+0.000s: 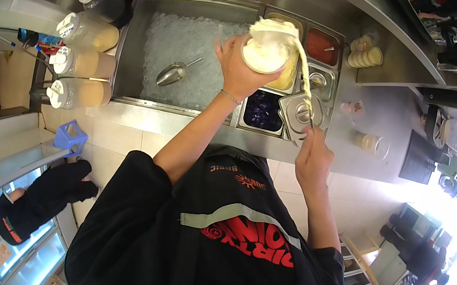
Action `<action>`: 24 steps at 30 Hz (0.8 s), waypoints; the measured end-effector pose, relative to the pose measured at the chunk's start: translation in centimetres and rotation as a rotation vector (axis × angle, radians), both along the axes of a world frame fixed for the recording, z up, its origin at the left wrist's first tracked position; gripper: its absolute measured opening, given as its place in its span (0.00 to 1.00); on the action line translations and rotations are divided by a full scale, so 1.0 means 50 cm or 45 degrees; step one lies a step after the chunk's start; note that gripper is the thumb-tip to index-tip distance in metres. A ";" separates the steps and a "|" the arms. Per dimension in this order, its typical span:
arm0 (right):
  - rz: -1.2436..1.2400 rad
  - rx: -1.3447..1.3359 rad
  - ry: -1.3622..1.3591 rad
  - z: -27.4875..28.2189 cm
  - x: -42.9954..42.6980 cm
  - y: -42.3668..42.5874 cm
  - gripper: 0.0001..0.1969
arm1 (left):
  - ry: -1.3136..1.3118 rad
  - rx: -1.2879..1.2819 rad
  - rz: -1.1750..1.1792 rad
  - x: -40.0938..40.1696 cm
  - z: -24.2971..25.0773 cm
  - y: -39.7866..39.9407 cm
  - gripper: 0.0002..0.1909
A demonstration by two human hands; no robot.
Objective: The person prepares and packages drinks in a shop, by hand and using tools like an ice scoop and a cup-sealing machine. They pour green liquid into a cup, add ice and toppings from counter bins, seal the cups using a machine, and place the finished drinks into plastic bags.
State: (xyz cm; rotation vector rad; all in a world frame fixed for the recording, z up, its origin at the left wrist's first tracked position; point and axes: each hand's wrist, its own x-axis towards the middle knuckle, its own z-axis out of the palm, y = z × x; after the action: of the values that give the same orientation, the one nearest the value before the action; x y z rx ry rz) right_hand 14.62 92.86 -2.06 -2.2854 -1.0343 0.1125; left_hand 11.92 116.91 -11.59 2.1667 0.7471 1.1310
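Note:
My left hand is wrapped round a cup of thick pale-yellow cream, raised over the right end of the ice bin. In my right hand is the handle of a long spoon or ladle coated in the same cream; its loaded head is at the far side of the cup's mouth. Behind the cup, a steel pan holds a yellow filling. Stacked steel pan lids lie near my right hand, beside a pan of dark jelly.
A metal scoop rests on crushed ice. Several capped jugs line the left side. On the right counter are a clear cup, stacked small cups and a black mat. Co-workers are behind on both sides.

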 end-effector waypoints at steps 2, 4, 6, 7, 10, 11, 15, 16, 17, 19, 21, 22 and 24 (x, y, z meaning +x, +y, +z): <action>0.016 0.010 -0.005 0.002 -0.002 -0.016 0.07 | 0.031 0.016 0.001 -0.003 0.012 0.003 0.43; 0.006 -0.020 -0.009 0.017 -0.022 -0.030 0.06 | 0.061 0.027 0.002 -0.012 0.017 0.000 0.43; -0.007 -0.037 -0.017 0.023 -0.031 -0.036 0.06 | -0.014 0.014 -0.016 -0.020 0.023 -0.003 0.43; 0.001 -0.003 -0.046 0.024 -0.033 -0.038 0.06 | -0.016 0.016 -0.004 -0.019 0.026 -0.002 0.43; 0.013 0.005 -0.058 0.025 -0.042 -0.043 0.06 | 0.005 0.030 -0.019 -0.028 0.029 -0.004 0.44; 0.026 -0.016 -0.056 0.025 -0.040 -0.042 0.06 | -0.012 0.038 -0.019 -0.030 0.028 -0.003 0.45; -0.090 0.060 -0.022 0.021 -0.054 -0.054 0.06 | 0.005 0.046 -0.021 -0.034 0.033 -0.012 0.46; -0.058 0.076 -0.043 0.014 -0.048 -0.042 0.06 | 0.008 0.043 -0.024 -0.038 0.031 -0.014 0.46; -0.024 0.096 -0.072 0.011 -0.042 -0.033 0.07 | -0.010 0.038 -0.022 -0.038 0.031 -0.011 0.46; -0.065 0.076 -0.061 0.024 -0.046 -0.045 0.07 | -0.033 0.034 -0.021 -0.035 0.032 -0.008 0.46; -0.109 0.057 -0.036 0.022 -0.044 -0.049 0.07 | -0.011 0.042 -0.012 -0.037 0.031 -0.013 0.46; -0.048 0.045 -0.096 0.014 -0.033 -0.039 0.06 | -0.008 0.043 -0.014 -0.038 0.031 -0.012 0.46; 0.002 0.023 -0.166 0.007 -0.033 -0.039 0.05 | -0.016 -0.034 -0.022 -0.034 0.035 -0.011 0.45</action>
State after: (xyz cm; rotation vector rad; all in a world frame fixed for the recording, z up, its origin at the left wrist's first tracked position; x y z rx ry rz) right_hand 12.99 90.92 -1.70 -2.3007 -1.0980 -0.0458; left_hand 10.21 116.34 -9.82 2.1380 0.7328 1.1183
